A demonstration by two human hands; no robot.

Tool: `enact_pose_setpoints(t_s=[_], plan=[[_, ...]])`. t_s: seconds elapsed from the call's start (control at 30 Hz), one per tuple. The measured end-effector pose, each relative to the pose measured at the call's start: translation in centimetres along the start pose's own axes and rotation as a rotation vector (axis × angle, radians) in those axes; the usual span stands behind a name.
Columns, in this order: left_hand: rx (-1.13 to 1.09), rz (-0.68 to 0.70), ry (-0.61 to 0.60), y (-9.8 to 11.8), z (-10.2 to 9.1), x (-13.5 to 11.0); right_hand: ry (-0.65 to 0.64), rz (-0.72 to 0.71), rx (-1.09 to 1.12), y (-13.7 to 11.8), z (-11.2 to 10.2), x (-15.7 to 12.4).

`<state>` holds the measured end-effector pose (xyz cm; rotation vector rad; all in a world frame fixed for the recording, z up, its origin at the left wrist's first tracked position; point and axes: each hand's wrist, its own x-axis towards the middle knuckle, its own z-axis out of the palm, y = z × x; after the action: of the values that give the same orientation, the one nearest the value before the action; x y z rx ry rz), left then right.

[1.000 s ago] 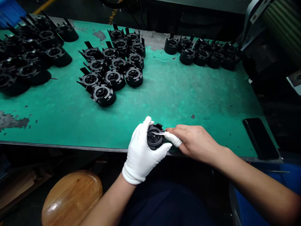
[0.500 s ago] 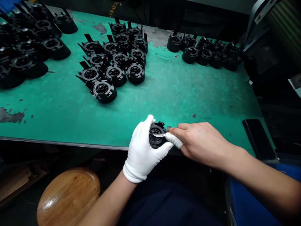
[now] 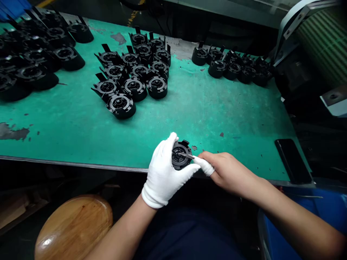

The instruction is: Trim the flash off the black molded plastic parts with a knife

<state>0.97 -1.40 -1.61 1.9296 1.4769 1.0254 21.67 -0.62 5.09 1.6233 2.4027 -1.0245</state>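
My left hand (image 3: 164, 168), in a white glove, is wrapped round a round black plastic part (image 3: 177, 164) at the table's front edge. Its ringed face, with a hub in the middle, is turned up toward me. My right hand (image 3: 226, 168) is bare except for a white cover on the thumb. It grips a thin metal blade (image 3: 187, 155), which looks like a deburring knife; its handle is hidden in the fingers. The blade's tip lies over the middle of the black part. Whether it touches the plastic I cannot tell.
The green table (image 3: 189, 112) carries a middle cluster of black housings (image 3: 120, 104), another group (image 3: 67, 56) at the left and smaller ones (image 3: 217, 68) at the back right. A phone (image 3: 293, 160) lies near the right edge. Below are a wooden stool (image 3: 74, 227) and a blue bin (image 3: 287, 231).
My right hand has shifted slightly right and down, and the blade now slants instead of lying level. My left hand still holds the black part in place. The view has turned a little.
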Motion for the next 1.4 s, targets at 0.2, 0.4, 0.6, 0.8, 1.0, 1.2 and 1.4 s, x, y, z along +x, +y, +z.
enact_pose_setpoints(t_s=[0.2, 0.4, 0.6, 0.8, 1.0, 1.2, 1.4], plan=[[0.01, -0.006, 0.012, 0.2, 0.0, 0.2, 0.029, 0.026, -0.033, -0.9, 1.9, -0.2], [-0.011, -0.033, -0.028, 0.6, -0.4, 0.7, -0.003, -0.013, -0.052, -1.5, 2.1, 0.3], [-0.025, -0.034, -0.034, 0.4, -0.4, 0.6, -0.023, -0.073, -0.035, -1.0, 1.0, 0.3], [0.003, 0.012, -0.014, -0.1, 0.1, 0.1, -0.028, -0.031, -0.105, -1.1, -0.5, 0.2], [0.008, 0.029, -0.006, -0.2, 0.0, 0.2, -0.093, -0.006, -0.283, -1.9, -1.8, 0.4], [-0.005, 0.046, -0.027, -0.4, 0.0, 0.3, -0.184, -0.01, -0.311, -2.4, -3.6, 1.1], [0.001, 0.056, 0.004, -0.1, -0.2, 0.2, -0.192, -0.079, -0.235, -1.6, -4.0, 1.0]])
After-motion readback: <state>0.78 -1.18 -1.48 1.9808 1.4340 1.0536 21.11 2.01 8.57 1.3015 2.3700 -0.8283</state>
